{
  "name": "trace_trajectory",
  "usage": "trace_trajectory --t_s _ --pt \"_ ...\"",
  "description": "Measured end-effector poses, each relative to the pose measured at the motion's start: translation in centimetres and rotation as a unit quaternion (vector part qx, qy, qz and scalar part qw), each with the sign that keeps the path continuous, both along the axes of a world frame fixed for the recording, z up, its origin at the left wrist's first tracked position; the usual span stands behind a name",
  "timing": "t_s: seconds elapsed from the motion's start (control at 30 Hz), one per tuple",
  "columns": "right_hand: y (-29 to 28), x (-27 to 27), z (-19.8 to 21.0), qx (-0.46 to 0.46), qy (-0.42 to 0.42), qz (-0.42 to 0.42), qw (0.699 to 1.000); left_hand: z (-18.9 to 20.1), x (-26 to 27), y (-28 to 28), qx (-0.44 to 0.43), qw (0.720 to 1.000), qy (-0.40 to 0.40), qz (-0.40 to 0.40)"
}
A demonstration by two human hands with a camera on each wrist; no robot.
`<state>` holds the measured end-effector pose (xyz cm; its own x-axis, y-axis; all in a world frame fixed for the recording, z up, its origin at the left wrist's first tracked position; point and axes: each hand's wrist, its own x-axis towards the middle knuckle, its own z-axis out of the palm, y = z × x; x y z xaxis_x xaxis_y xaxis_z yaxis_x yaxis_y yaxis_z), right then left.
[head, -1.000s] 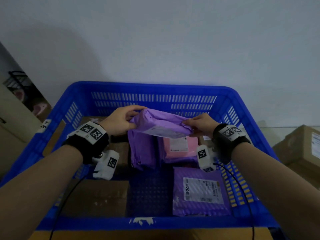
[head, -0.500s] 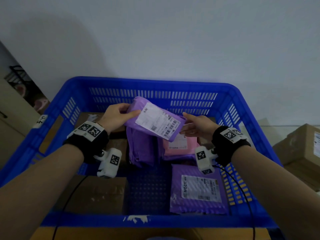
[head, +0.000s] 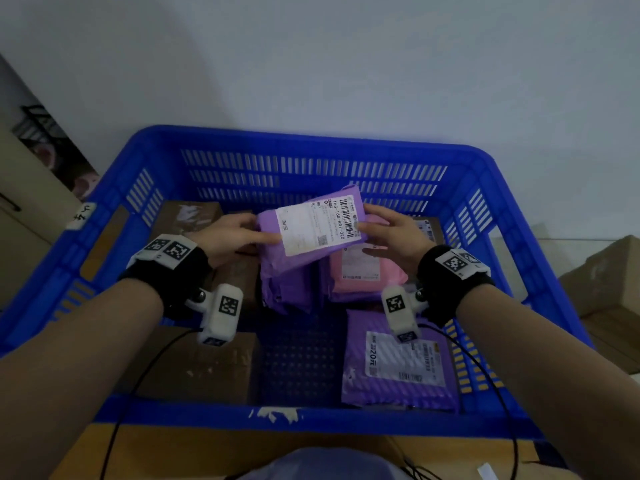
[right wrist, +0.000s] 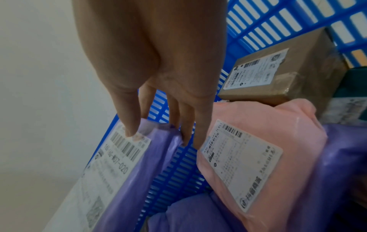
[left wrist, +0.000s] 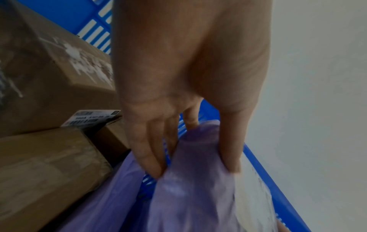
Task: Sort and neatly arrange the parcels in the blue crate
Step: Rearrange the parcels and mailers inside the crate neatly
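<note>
A purple mailer parcel (head: 311, 233) with a white barcode label hangs label-up over the middle of the blue crate (head: 311, 143). My left hand (head: 239, 237) pinches its left end, thumb on top (left wrist: 230, 157). My right hand (head: 391, 233) pinches the right end (right wrist: 127, 157), thumb on the label (right wrist: 129, 125). Below lie another purple mailer (head: 287, 289), a pink mailer (head: 363, 275) and, nearer me, a flat purple mailer (head: 401, 368).
Brown cardboard boxes sit along the crate's left side (head: 187, 216) and front left (head: 207, 368); a small labelled box (right wrist: 278, 75) is at the back right. Bare crate floor (head: 301, 358) shows in the front middle. More boxes (head: 602, 271) stand outside at right.
The held purple parcel has been turned over from label-down to label-up and swung round. My right hand, briefly loose half a second ago, pinches its right end again.
</note>
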<state>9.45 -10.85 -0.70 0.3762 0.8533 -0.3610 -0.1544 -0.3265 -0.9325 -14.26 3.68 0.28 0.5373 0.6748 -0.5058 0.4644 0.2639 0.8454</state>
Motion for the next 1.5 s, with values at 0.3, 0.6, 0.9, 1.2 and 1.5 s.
trace_trajectory --t_s 0.3,0.6,0.9,1.2,1.5 --pt "1.0 -0.1 0.5 0.023 0.054 -0.017 0.998 -0.2 0.0 -1.1 -0.014 0.987 0.092 -0.133" --pt "1.8 -2.9 0.2 0.037 0.123 -0.078 0.989 -0.2 2.0 -2.8 -0.053 0.996 0.031 -0.065" --pt "-0.7 -5.3 -2.9 -0.039 0.104 0.049 0.993 -2.2 1.3 -3.2 -0.112 0.994 -0.003 0.007" --pt "-2.7 -5.6 -4.1 -0.082 0.099 0.086 0.988 -2.7 0.6 -4.1 -0.149 0.988 0.024 0.0" --pt "-3.0 -5.1 -5.8 -0.15 0.111 0.181 0.966 -5.3 0.4 -5.4 -0.164 0.986 0.035 -0.015"
